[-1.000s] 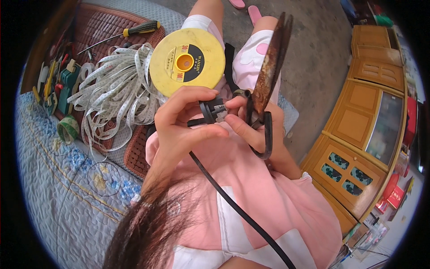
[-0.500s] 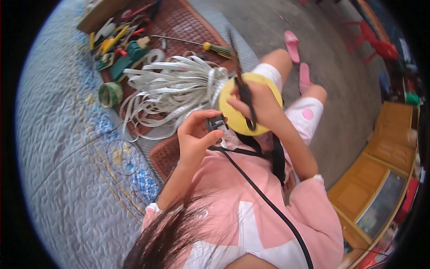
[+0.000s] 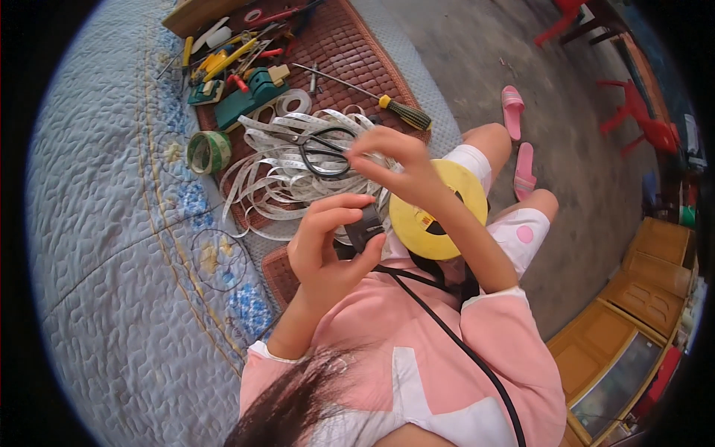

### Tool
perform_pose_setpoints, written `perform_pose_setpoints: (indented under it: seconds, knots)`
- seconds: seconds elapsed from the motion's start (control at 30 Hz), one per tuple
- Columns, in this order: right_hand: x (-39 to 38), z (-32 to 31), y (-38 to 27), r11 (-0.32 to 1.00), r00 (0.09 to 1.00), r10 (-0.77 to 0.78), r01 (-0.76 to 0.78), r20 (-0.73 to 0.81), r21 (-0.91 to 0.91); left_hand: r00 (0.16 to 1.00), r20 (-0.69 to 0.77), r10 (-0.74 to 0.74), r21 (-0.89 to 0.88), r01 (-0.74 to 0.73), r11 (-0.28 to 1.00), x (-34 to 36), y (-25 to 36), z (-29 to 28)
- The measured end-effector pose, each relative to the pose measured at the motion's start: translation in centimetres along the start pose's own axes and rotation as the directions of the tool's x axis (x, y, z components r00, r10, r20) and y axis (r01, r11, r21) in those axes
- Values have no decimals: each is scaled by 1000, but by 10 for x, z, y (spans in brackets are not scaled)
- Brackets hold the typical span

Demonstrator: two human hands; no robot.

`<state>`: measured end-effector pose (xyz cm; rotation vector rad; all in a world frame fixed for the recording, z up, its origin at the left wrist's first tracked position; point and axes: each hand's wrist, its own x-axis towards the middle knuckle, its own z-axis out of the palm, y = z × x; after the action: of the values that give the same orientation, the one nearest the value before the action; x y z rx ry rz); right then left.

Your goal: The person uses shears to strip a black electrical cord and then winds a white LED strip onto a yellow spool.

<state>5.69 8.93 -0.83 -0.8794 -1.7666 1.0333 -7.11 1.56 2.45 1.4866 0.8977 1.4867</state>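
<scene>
My left hand [image 3: 328,249] is curled around a small black boxy piece [image 3: 365,229], gripped between thumb and fingers above my lap; its exact kind is unclear. Over the heap of white tape with printed marks [image 3: 279,179], a pair of scissors [image 3: 325,153] with black loop handles points to the left. The fingertips of my right hand [image 3: 398,167] are pinched at the edge of a handle loop. Below that hand a round yellow reel [image 3: 439,212] with a dark centre rests on my lap, partly covered by the forearm.
A brown woven mat [image 3: 328,45] carries a long screwdriver [image 3: 395,108], a green vice [image 3: 253,97], a roll of green tape [image 3: 209,153] and several hand tools. Quilted bedding [image 3: 112,246] spreads at left. Pink slippers [image 3: 512,112] lie on the floor; a black cable [image 3: 462,343] crosses my shirt.
My right hand has carried the scissors left from above the yellow reel to the tape heap, turning them from upward-pointing to left-pointing. My left hand keeps the black piece. The view has shifted.
</scene>
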Motion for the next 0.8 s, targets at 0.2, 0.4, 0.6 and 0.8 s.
perform_pose_setpoints:
  seconds: [0.2, 0.4, 0.6, 0.8]
  knots:
    - [-45, -27, -66, 994, 991, 51, -39, -121, 100, 984, 41, 171, 287, -176, 942, 10, -2, 15]
    - [-55, -37, -72, 996, 987, 86, -86, -137, 9, 944, 173, 282, 398, -329, 856, 15, 5, 25]
    - [-66, -40, -69, 964, 959, 262, -254, -110, 80, 946, 286, 154, 462, -277, 843, 15, 16, 31]
    - [-81, -39, -57, 864, 886, 458, -425, -72, 270, 917, 395, -50, 449, -145, 882, 18, 16, 35]
